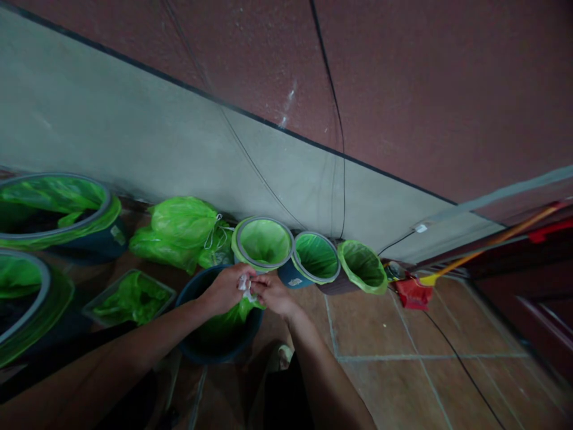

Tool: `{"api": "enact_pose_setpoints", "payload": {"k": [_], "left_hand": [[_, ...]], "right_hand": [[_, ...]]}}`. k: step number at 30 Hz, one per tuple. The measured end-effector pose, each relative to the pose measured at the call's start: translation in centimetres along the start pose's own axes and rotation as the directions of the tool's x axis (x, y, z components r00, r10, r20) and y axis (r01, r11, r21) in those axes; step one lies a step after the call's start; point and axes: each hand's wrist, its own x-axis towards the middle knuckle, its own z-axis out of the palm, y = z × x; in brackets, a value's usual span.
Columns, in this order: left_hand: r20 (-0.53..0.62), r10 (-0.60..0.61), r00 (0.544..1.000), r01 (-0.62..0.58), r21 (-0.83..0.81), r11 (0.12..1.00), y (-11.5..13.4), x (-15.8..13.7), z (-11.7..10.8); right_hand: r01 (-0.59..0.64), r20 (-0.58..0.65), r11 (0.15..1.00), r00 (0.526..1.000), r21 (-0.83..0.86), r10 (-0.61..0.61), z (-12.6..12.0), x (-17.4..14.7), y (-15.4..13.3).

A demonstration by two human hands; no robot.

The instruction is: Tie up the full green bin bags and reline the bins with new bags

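Both my hands meet over a dark blue bin (187, 340). My left hand (227, 288) is closed on the gathered top of a green garbage bag (224, 322), where a white drawstring (245, 285) bunches up. My right hand (273, 291) pinches the same white bunch from the other side. Below my fingers the green plastic hangs down into the bin. Close behind my hands stands a bin lined in green with a grey rim (290, 251).
Two more lined bins, a blue one (295, 276) and a brown one (333, 286), stand along the wall. Tied green bags (179, 230) and a square container (165, 298) lie left, beside large lined bins (105, 236). A red dustpan (414, 294) and a cable (465, 370) are right.
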Motion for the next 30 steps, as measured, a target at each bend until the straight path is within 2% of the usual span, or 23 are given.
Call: {"api": "enact_pose_setpoints", "payload": {"k": [4,10,13,15,17,20,22,24,27,30], "left_hand": [[0.065,-0.051,0.997,0.053,-0.02,0.998,-0.1,0.3,-0.7],[0.192,-0.118,0.974,0.149,-0.154,0.977,-0.4,0.7,-1.7],[0.212,-0.144,0.967,0.182,-0.17,0.968,-0.6,0.7,-1.9],[0.221,-0.147,0.964,0.188,-0.176,0.966,-0.8,0.8,-1.9],[0.226,-0.152,0.962,0.191,-0.163,0.968,-1.1,0.8,-1.8],[0.225,-0.18,0.958,0.205,-0.094,0.974,-1.3,0.9,-1.7],[0.214,-0.199,0.956,0.212,-0.038,0.976,-1.3,0.9,-1.7],[0.204,-0.205,0.957,0.205,0.019,0.978,-1.2,0.9,-1.8],[0.156,-0.192,0.969,0.169,0.15,0.974,-1.3,0.9,-2.1],[0.092,-0.18,0.979,0.147,0.287,0.947,-1.7,0.8,-2.2]], "right_hand": [[0.009,-0.03,0.999,1.0,0.044,-0.008,-0.3,0.0,0.0],[0.023,-0.041,0.999,0.999,-0.023,-0.024,-0.4,0.1,0.5],[0.055,-0.05,0.988,0.997,-0.147,-0.063,-0.1,0.2,0.6],[0.061,-0.064,0.953,0.994,-0.296,-0.083,0.2,0.1,0.5],[0.064,-0.082,0.869,0.989,-0.491,-0.12,0.6,-0.3,0.1],[0.104,-0.059,0.64,0.972,-0.761,-0.228,1.4,-1.1,-0.8],[0.12,-0.021,0.481,0.961,-0.869,-0.277,1.7,-1.6,-1.4],[0.109,-0.002,0.358,0.955,-0.927,-0.296,1.9,-2.0,-1.7],[0.049,-0.027,0.251,0.956,-0.967,-0.291,1.7,-2.1,-1.6],[-0.035,-0.092,0.225,0.964,-0.974,-0.251,1.1,-1.7,-1.1]]}}
